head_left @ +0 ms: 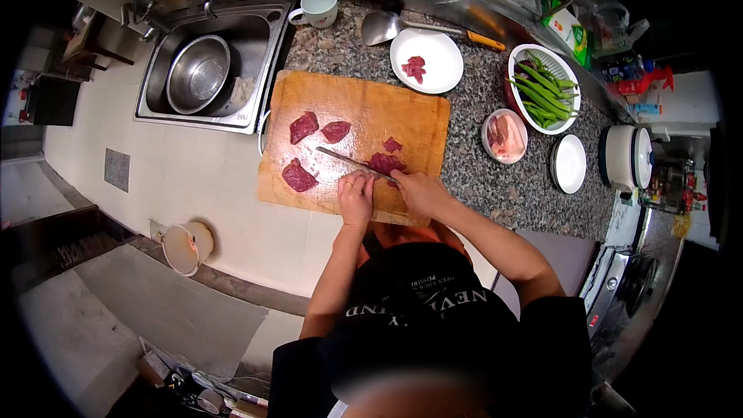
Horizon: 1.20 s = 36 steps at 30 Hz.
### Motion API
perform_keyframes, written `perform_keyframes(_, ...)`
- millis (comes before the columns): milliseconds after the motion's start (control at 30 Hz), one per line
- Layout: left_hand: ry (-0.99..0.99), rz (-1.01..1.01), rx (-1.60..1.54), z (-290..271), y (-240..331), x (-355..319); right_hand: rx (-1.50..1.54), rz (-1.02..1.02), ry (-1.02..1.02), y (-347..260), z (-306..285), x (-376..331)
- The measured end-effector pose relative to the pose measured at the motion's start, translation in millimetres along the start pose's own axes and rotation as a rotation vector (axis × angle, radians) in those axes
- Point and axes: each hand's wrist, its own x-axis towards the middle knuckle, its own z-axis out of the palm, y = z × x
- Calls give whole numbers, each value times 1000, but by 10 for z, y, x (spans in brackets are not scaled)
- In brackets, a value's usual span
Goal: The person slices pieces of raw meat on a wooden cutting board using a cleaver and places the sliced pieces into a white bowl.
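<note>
A wooden cutting board [364,101] lies at the counter's near edge with raw red meat on it. My right hand [420,192] is closed round the handle end of a knife [340,156], whose thin blade slants toward the far left. Just beyond the blade sit a chunk of meat [385,162] and a smaller scrap [393,144]. Close against the blade's near side, my left hand [356,195] has its fingers curled together; what they pinch, if anything, is hidden. Three larger meat pieces, one of them a dark red chunk [303,128], rest on the board's left half.
A white plate [449,70] holds a little cut meat, with a spatula [383,29] beyond it. Rightward stand a bowl of pale meat [505,137], a basket of green peppers [546,97], a white dish [570,164] and a pot [623,156]. Left is a sink [267,54] with a steel basin [199,73].
</note>
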Motion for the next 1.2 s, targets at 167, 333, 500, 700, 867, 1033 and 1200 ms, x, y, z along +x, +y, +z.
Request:
perform_keyframes(167, 16, 22, 28, 42, -71, -73, -94, 31, -35, 17, -107, -266)
perform_keyframes(333, -43, -10, 67, 24, -118, -110, -168, 50, -123, 57, -105, -348)
perform_keyframes(500, -5, -30, 36, 23, -65, -43, -85, -80, -24, 33, 121, 75)
perform_keyframes(700, -4, -21, 59, 19, -88, -89, -23, 27, -130, 5, -56, -9)
perform_keyframes(867, -7, -1, 38, 5, -14, -33, 15, -69, -56, -97, 7, 285)
perform_keyframes(1033, 42, 10, 15, 0, -44, -78, -92, 10, -99, -124, -321, 30)
perform_keyframes(1200, 74, -22, -16, 10, -58, -93, -113, -14, -114, -66, -311, -141)
